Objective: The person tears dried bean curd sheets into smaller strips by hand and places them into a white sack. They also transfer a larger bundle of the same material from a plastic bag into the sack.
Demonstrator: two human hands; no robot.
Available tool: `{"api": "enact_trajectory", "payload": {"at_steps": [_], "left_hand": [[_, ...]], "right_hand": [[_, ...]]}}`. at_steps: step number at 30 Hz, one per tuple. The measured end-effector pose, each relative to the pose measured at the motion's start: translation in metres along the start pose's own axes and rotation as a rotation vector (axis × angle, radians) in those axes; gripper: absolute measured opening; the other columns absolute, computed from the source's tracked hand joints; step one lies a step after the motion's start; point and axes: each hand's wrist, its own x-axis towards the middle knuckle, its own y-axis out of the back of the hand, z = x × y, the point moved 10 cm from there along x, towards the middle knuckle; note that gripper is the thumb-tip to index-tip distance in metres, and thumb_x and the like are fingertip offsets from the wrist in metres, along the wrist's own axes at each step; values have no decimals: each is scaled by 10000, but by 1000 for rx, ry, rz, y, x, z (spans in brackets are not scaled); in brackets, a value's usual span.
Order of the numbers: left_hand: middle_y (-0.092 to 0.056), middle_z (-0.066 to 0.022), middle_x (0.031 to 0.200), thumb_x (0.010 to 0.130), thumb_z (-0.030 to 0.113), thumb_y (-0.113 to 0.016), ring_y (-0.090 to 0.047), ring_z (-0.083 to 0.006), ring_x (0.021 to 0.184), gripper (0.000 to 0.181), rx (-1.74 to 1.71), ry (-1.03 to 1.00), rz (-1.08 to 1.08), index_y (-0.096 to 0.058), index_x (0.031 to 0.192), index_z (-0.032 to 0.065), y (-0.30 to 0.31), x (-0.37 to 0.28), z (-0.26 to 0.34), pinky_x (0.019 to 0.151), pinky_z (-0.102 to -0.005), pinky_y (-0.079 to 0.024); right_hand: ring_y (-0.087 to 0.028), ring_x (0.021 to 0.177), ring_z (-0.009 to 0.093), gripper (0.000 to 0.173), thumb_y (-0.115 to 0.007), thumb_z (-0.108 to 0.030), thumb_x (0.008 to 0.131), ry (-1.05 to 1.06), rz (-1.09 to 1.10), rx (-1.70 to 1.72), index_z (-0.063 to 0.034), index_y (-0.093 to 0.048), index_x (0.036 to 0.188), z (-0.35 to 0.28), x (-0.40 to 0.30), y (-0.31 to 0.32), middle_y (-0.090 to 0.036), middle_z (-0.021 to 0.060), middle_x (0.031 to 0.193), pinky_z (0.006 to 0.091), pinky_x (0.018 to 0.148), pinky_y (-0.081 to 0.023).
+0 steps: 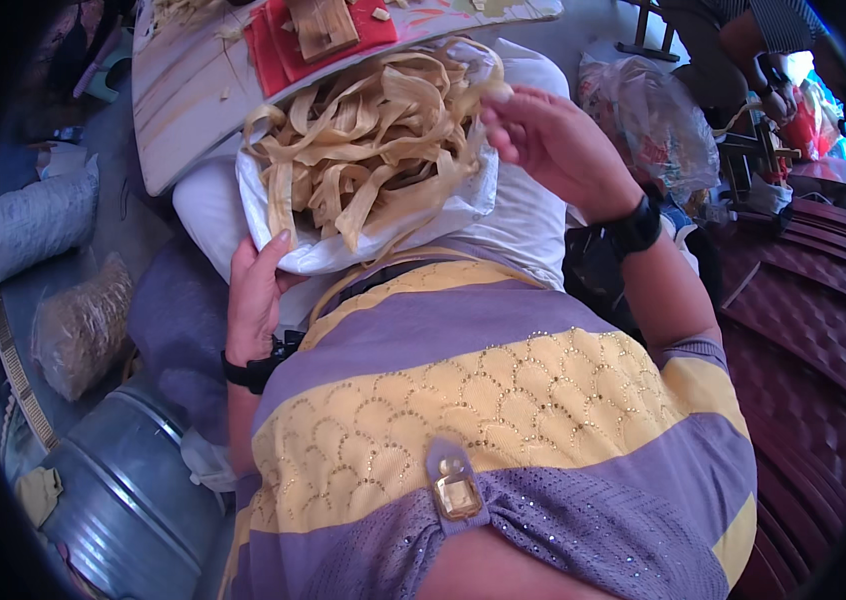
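On my lap rests a white plastic bag (322,256) with its mouth spread wide. Tangled tan strips (385,142), flat and ribbon-like, perhaps dried plant fibre or bean curd skin, fill it. My left hand (258,289) grips the bag's near left rim, thumb on top beside a hanging strip. Above the bag's right side, my right hand (543,135) pinches a pale strip (494,79) between thumb and fingertips. That strip arches back toward the pile, and its far end is lost among the others.
Ahead stands a pale table (190,97) with red cloth (267,52) and a wooden block (324,30). At left lie a white sack (44,217), a filled clear bag (83,328) and a metal drum (138,480). At right are plastic bags (648,120), another person's hand (779,105) and maroon panels (805,337).
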Motion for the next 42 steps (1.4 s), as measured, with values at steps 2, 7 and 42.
{"api": "enact_trajectory", "payload": {"at_steps": [2,7,42], "left_hand": [[-613,-89,1046,903,203,-563,-644,-152,828,412,-24,6,33,-447,1246,7,-2,-5,0,620,-262,-555],[-598,-28,876,898,208,-581,-542,-61,626,307,-12,-49,44,-508,1127,16,2,-4,3,478,-191,-426],[-612,-137,1126,856,-34,-442,-621,-183,961,423,9,-203,123,-478,1277,-47,42,43,64,844,-287,-486]], "right_hand": [[-647,752,160,142,-510,-124,936,74,37,181,14,-525,967,3,22,-15,-617,93,885,237,682,-541],[-638,681,262,171,-574,-160,894,305,32,-1292,0,-521,867,40,42,-39,-601,159,717,354,612,-497],[-605,839,422,208,-512,-17,768,442,257,-1501,10,-636,933,-30,67,41,-620,260,830,462,750,-470]]}}
